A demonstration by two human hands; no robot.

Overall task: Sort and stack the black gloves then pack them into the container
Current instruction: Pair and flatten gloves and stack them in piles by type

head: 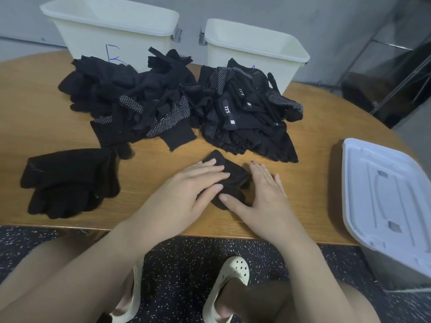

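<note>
Black gloves lie in several groups across the wooden worktop [35,113], and by the look of it most of the sorting is not yet done. At the far left, near the front edge, a small flat stack of gloves [70,180] lies squared up; I judge this the only finished stack. Behind it spreads a big loose heap [130,99] of plain and white-dotted gloves, tangled and unsorted. At the back stands a cream bin marked with a blue letter [112,31], and no gloves show over its rim.

In the middle, close to the front edge, a single glove [233,176] lies under both hands. The left hand [198,183] lies on it with its fingers straight, pressing it flat. The right hand [263,190] rests beside it, fingers spread on the worktop and thumb touching the glove's near end. Neither grip pinches anything; this looks like smoothing a glove before it joins a stack.

Right of centre, a second heap [245,113] holds gloves with small white labels, partly layered but ragged. Behind it stands a second cream bin [256,43], whose inside is hidden. At the far right sits a white lidded box [382,194], closed. Packing seems not to have begun.
</note>
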